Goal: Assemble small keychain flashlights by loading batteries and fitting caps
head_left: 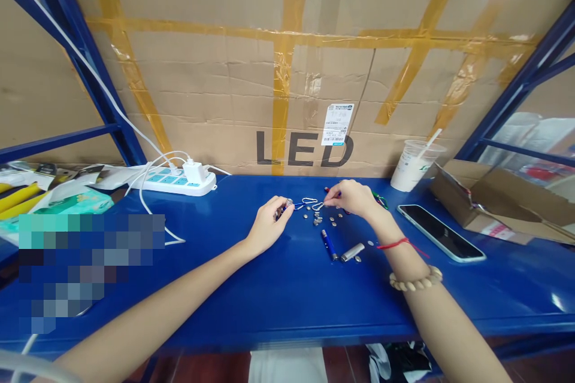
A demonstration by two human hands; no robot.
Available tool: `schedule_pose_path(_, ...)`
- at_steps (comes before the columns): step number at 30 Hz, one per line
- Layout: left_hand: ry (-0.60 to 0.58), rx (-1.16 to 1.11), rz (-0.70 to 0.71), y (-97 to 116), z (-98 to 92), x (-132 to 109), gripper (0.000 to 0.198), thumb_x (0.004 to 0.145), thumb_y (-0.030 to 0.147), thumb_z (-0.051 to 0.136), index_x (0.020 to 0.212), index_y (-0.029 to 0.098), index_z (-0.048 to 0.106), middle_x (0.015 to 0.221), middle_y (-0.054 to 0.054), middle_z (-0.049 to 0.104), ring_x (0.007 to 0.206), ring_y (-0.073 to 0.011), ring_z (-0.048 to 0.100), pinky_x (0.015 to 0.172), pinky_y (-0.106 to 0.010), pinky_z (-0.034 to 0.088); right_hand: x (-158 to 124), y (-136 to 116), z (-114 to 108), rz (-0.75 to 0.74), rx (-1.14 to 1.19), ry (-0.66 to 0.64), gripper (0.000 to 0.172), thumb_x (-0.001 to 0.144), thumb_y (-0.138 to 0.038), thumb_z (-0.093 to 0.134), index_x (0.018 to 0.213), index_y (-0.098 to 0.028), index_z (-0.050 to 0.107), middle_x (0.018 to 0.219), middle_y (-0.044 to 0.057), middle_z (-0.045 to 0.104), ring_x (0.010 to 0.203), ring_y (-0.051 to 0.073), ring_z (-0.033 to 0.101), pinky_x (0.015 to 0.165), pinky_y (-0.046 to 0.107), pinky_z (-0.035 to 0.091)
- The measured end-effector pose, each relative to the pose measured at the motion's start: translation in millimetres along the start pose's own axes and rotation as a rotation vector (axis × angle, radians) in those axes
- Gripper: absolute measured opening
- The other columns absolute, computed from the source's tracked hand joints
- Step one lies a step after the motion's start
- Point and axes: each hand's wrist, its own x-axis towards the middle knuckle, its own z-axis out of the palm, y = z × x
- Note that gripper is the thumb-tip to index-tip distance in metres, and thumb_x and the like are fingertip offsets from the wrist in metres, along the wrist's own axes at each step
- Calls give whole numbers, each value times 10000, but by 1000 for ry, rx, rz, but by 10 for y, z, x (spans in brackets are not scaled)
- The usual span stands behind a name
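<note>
I see the left hand [269,224] closed around a small shiny object [282,210]; the right hand [350,198] pinches, beside a silver clip [317,206], something I cannot tell.

Worn behind the right hand [353,196]: a thin red string [395,243] with a loose tail [418,249] and, farther up the forearm [444,326], a pale, chunky beaded bracelet [417,285].

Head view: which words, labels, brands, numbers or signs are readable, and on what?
"LED" on the carton.
Label on the carton: print too small to read.
Cup: green mark, too blurred to read.
Sticker on the box: too blurred to read.
Phone: any screen mark too small to read.
</note>
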Motion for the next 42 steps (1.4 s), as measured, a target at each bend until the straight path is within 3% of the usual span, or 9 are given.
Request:
schedule_pose_path(3, -31, -18, -17, 6, -1, 3, 218, 871, 321, 410, 785, 181, 552, 692, 18, 551, 618, -103, 484, 582, -200, 360, -9, -145, 61, -142, 403, 148, 212, 742, -382, 598, 782, -213, 720, 735, 17, 705, 606, 141, 621, 560, 238, 465)
schedule_pose_path(5, -59, -27, -40, 10, -2, 5, 228, 875, 327, 397, 765, 181, 534, 619, 38, 526, 566, -94, 475, 565, -196, 358, -29, -264, 99, -290, 664, 68, 247, 712, -381, 630, 786, -158, 708, 752, 48, 702, 579, 136, 612, 540, 234, 479)
schedule_pose_path(8, -72, -25, -53, 14, -1, 1, 226, 877, 331, 389, 785, 187, 537, 609, 45, 535, 559, -95, 485, 554, -195, 360, -66, -386, 111, -384, 784, 9, 226, 687, -349, 657, 735, -132, 698, 706, 55, 691, 546, 126, 591, 503, 224, 464)
schedule_pose_path(19, -68, 11, 41, 4, -3, -5, 209, 877, 313, 406, 910, 210, 586, 883, 3, 646, 816, -148, 584, 743, -226, 409, -82, -398, 125, -389, 780, 85, 196, 678, -329, 673, 707, -138, 702, 681, 42, 678, 540, 107, 565, 500, 208, 442)
schedule_pose_path(42, -122, 84, 18, -70, 7, -21, 220, 850, 321, 428, 890, 209, 613, 797, 0, 652, 625, -130, 551, 606, -219, 397, -60, -383, 231, -416, 657, 83, 266, 646, -422, 697, 664, -158, 717, 652, 43, 658, 559, 122, 555, 497, 225, 407)
